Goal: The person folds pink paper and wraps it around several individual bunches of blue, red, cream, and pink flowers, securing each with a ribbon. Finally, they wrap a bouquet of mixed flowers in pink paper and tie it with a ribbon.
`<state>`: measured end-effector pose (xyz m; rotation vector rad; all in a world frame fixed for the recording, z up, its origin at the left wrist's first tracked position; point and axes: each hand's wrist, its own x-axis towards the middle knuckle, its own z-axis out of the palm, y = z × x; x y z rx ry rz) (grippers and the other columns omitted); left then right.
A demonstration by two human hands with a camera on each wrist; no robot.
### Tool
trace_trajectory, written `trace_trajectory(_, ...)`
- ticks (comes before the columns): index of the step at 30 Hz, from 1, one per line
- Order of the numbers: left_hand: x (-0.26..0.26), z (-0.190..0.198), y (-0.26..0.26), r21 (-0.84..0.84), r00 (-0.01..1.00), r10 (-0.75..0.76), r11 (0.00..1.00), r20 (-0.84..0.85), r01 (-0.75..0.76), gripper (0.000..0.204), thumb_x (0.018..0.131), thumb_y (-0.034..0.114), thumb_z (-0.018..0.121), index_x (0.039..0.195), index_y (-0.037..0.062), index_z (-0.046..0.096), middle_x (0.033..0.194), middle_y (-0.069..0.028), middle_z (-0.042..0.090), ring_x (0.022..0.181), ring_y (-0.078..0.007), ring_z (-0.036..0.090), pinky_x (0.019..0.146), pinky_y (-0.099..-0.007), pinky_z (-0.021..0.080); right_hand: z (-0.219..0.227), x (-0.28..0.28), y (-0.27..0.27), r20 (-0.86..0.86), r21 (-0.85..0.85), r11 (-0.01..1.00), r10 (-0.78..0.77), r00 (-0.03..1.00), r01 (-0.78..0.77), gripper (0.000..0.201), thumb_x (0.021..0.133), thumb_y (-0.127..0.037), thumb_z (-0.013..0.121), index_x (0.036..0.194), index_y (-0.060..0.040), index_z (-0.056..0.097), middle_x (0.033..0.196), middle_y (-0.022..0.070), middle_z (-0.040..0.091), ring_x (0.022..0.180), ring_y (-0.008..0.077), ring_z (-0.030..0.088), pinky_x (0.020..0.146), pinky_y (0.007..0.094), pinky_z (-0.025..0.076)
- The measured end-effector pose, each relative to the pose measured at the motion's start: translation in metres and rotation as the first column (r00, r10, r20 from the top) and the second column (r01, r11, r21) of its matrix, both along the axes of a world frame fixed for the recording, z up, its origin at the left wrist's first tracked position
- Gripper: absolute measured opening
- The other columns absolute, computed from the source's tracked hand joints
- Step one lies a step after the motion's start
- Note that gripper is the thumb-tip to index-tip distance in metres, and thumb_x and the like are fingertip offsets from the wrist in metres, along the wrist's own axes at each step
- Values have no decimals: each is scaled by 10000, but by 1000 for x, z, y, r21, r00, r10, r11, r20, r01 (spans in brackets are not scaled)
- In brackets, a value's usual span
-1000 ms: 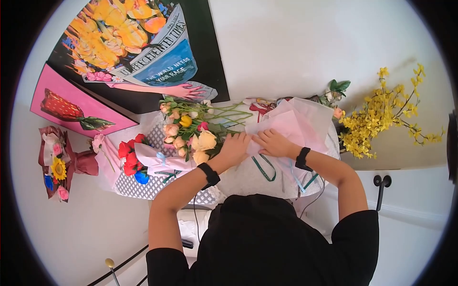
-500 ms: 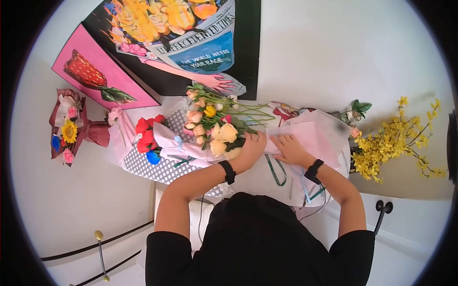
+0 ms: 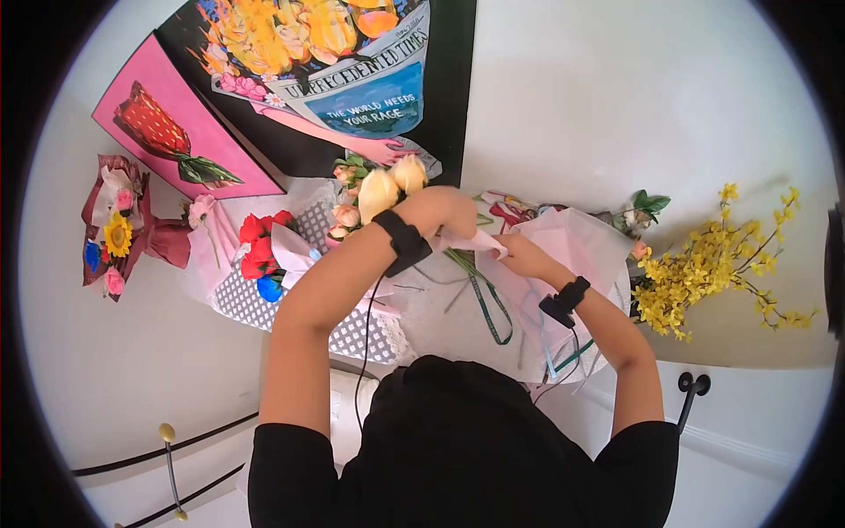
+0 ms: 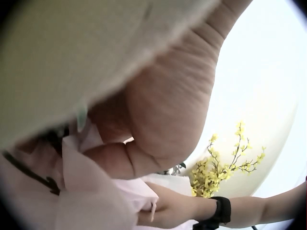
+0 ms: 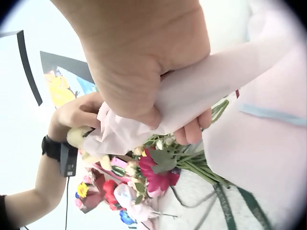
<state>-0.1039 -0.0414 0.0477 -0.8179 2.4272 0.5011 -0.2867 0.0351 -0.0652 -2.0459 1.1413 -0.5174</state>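
My left hand (image 3: 444,211) is raised over the table and grips the pink wrapping paper (image 5: 122,132) just below two large cream roses (image 3: 380,192). In the left wrist view its thumb (image 4: 122,158) curls over the paper. My right hand (image 3: 526,257) holds the lower end of the same paper, which is gathered into a narrow roll between both hands. The right wrist view shows the fingers (image 5: 189,132) bent around this roll. The roses' stems are hidden inside the paper. Loose green stems (image 5: 201,170) and a magenta flower (image 5: 156,175) lie beneath the hands.
More pink sheets (image 3: 563,255) lie under my right forearm. A green ribbon (image 3: 490,312) trails over the white cloth. Red roses (image 3: 255,242) and a blue one stand left, yellow blossom branches (image 3: 678,286) right. Painted canvases (image 3: 378,97) lean at the back.
Both hands pressed on the paper at the table; now they hold it lifted, rolled around the cream roses. My left hand has swung up and away, carrying the roses with it.
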Motion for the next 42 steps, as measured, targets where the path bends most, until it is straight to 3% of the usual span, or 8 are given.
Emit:
trace_trajectory(4,16,13,3,-662,643,-471,746,-603,-74,164,686,144,515,747,51,635,725,-110,590,628,-309,558,584,-440,442,5,-8,-14,142,270,961,-100,985,59,172,792,-103,551,952,-43,567,682,76,593,561,159,543,542,278,434)
trace_trajectory(9,48,10,45,-580,415,-517,814,-749,-31,89,628,88,571,710,65,546,666,-56,528,564,-250,512,481,-371,410,36,-19,-17,262,465,884,-82,961,-51,185,881,-213,516,957,-48,545,676,13,555,499,63,420,467,213,345)
trace_trajectory(15,51,-76,65,333,618,508,861,-600,-384,265,788,231,629,989,65,577,877,-48,613,775,-182,603,597,-312,491,68,-11,-5,459,626,752,-143,877,-205,346,928,-380,427,921,-49,527,630,20,509,443,75,345,442,207,296)
trace_trajectory(17,40,-95,66,836,-76,833,545,-548,-66,430,849,322,599,1171,62,485,1114,-50,569,997,-167,562,786,-307,489,48,-9,-11,526,680,660,-137,839,-319,414,931,-430,384,923,-40,522,623,34,521,424,84,350,424,212,296)
trace_trajectory(20,21,-79,69,917,-498,859,289,-122,274,452,880,299,560,1234,62,409,1199,-37,506,1087,-178,512,903,-325,439,51,4,-7,558,726,580,-185,809,-368,516,930,-499,322,927,-20,515,617,70,549,393,101,366,380,226,295)
trace_trajectory(24,19,-70,58,942,-646,763,231,-20,244,369,906,303,517,1180,61,465,1156,-41,538,1072,-167,520,922,-334,417,47,12,-9,487,729,643,-247,838,-235,543,926,-517,304,943,-16,512,655,122,595,389,112,408,325,242,295)
trace_trajectory(34,40,-58,44,985,-536,843,67,30,161,530,890,492,453,1172,44,470,1129,-65,554,1030,-188,547,849,-326,455,44,20,-5,501,675,704,-219,838,-220,486,922,-502,340,983,-41,482,654,103,579,362,107,389,313,239,277)
trace_trajectory(42,67,-96,56,736,-341,656,547,-673,-400,369,892,246,546,1159,8,460,1036,-75,558,841,-143,581,643,-234,474,37,6,-7,562,779,557,-414,716,-289,492,922,-507,320,1011,-44,461,639,134,571,329,111,360,299,243,246)
